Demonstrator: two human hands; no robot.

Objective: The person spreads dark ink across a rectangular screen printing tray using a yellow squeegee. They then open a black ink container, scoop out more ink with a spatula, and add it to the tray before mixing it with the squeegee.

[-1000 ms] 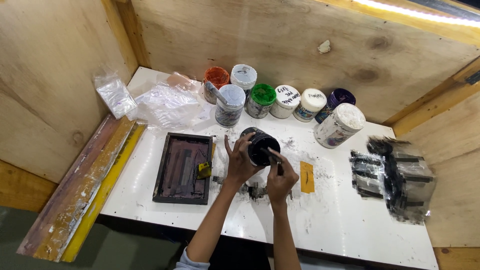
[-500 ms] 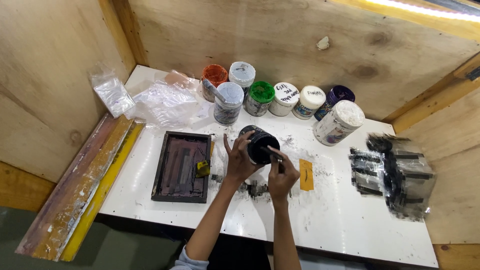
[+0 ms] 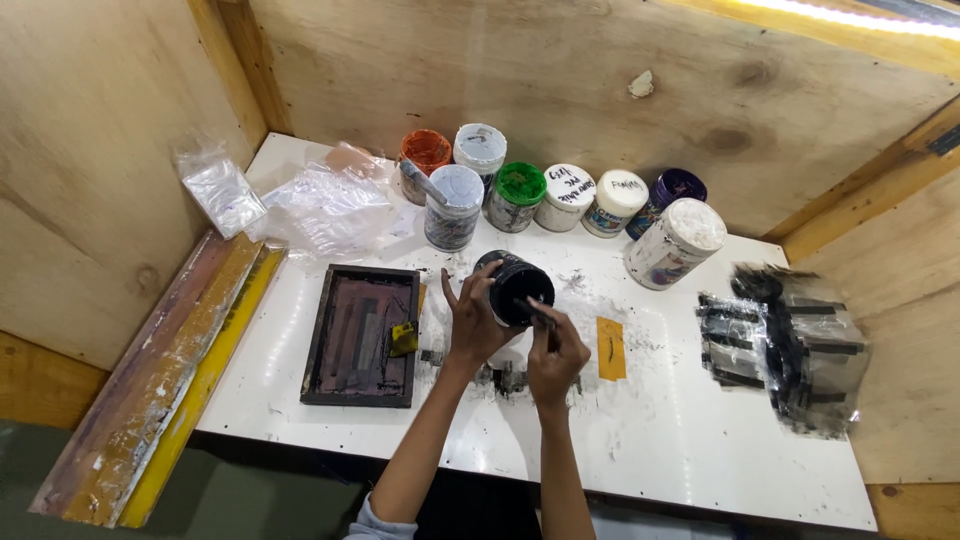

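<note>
jars standing in the back row: 8 (image 3: pixel 515 196) | open black tubs tilting in hand: 1 (image 3: pixel 516 287) | dark trays lying flat: 1 (image 3: pixel 362 336) | hands working: 2 (image 3: pixel 474 320)

Left hand (image 3: pixel 472 325) gripping tilted black ink tub (image 3: pixel 513 288), right hand (image 3: pixel 556 352) holding thin stick (image 3: pixel 535 310) at its mouth, dark framed screen (image 3: pixel 362 335) just left, row of lidded paint jars (image 3: pixel 545 195) behind, smeared white table (image 3: pixel 680 420)

Left hand (image 3: pixel 472 325) cupped, right hand (image 3: pixel 556 352) pinched.
</note>
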